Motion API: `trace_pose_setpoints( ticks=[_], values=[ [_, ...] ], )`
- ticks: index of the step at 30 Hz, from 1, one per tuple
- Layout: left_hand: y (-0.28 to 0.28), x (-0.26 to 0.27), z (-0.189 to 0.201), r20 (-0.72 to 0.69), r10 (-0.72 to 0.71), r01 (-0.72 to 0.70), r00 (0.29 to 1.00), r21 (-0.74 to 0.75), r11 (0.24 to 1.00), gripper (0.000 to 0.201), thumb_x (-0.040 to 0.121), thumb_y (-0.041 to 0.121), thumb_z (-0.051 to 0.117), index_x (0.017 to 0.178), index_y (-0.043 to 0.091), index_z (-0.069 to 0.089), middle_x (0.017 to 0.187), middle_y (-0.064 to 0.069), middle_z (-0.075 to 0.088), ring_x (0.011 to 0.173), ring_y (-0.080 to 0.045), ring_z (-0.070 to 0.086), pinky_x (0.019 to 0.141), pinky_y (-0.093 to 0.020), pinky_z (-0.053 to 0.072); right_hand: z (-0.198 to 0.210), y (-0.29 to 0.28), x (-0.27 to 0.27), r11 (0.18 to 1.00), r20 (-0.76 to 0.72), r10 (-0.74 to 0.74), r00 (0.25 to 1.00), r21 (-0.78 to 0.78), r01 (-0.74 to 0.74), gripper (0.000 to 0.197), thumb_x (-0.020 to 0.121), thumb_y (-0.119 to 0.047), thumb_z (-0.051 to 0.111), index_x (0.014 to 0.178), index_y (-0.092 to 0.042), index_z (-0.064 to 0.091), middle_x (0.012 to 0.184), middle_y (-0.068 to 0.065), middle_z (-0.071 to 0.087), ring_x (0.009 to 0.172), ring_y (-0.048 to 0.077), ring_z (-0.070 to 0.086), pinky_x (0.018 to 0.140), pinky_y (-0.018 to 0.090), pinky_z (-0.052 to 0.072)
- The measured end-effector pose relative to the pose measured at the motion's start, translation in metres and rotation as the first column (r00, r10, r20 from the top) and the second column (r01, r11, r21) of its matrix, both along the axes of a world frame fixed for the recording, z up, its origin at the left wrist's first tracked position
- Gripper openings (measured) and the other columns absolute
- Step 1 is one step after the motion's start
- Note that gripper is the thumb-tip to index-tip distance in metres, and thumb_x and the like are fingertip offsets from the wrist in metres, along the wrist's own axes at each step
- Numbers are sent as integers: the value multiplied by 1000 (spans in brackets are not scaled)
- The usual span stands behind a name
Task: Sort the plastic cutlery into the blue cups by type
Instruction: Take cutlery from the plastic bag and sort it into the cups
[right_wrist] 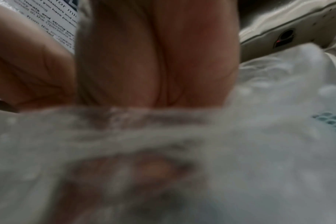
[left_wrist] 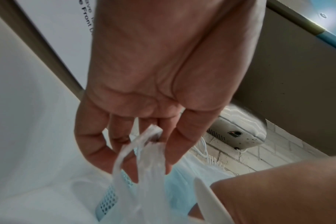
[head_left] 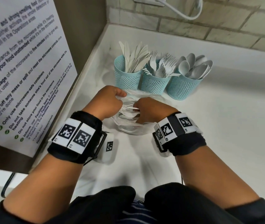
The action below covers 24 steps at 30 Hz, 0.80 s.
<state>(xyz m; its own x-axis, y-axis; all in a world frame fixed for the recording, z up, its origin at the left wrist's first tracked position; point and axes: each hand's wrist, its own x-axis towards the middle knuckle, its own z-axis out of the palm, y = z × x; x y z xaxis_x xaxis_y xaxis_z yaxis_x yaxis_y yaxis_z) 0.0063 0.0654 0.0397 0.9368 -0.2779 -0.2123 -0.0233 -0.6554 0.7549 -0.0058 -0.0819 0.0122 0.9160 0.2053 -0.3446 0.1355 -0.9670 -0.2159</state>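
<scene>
Your left hand [head_left: 110,101] pinches the clear plastic bag [head_left: 128,126] open. Your right hand [head_left: 151,110] reaches inside (grip unclear), near three blue cups [head_left: 154,83].

Black wristbands [head_left: 73,143] — white coded tags — and dark sleeves [head_left: 225,212].

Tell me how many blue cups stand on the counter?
3, in a row: knife cup on the left, fork cup in the middle, spoon cup on the right. None seems hidden.

The white notice [head_left: 23,75] on the wall left of the counter reads "Wipe off any mess or spill", "Only use microwave-safe containers" — the left wristband tags [head_left: 73,136] read "L1", "L2".
</scene>
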Motion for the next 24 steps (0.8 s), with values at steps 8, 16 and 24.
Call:
trace_pose_setpoints(
  ticks=[8,16,24],
  values=[
    [3,0,0,16,-7,7,1000,10,1000,40,87,-3,48,120,14,61,127,-2,58,115,-20,55,90,-20,37,3,1,-3,999,10,-38,999,26,37,16,76,-22,71,80,-18,56,75,-5,48,78,15,46,68,24,35],
    [2,-1,2,24,0,-1,1000,11,1000,44,86,-7,41,120,13,61,125,-5,60,113,-30,56,89,-28,44,23,-8,-4,986,38,-86,996,149,79,31,69,-27,80,91,-10,68,80,-2,58,77,15,51,65,25,34],
    [3,5,-2,29,15,-14,999,-56,998,45,84,-8,42,118,13,62,120,-2,63,111,-17,57,86,-19,38,39,-18,-4,904,-10,-201,980,384,189,20,75,-21,77,89,-13,65,67,-10,55,60,2,48,52,9,34]
  ],
)
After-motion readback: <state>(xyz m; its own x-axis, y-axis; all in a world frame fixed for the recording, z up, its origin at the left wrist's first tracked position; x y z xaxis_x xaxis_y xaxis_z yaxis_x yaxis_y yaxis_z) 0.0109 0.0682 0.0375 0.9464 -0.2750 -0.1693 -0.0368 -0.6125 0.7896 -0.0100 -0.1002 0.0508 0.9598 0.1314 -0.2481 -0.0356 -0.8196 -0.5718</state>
